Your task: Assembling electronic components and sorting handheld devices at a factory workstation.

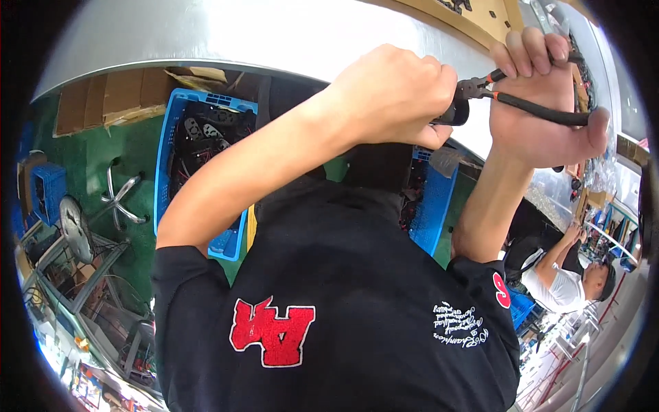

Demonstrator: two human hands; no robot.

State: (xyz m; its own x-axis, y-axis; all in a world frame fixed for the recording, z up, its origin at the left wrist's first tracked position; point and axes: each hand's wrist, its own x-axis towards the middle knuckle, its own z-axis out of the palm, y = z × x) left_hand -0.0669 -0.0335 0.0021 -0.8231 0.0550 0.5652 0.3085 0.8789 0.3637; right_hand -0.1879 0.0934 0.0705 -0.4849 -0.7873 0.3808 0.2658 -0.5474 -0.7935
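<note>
Gripping the pliers (473, 88) loosely by widely spread handles, the right hand (539, 89) could let them slip, and their head might nick the left hand (391, 96), closed round a black part (455, 113) just beside it. Both show against the worktop's (274, 34) near edge; a blue crate (169, 158) stands farther left.

"What is the left hand (395, 96) hiding?"
"It is covering part of the black piece (456, 114)."
"And above?"
"The top edge is cutting off the cardboard box (439, 9)."
</note>
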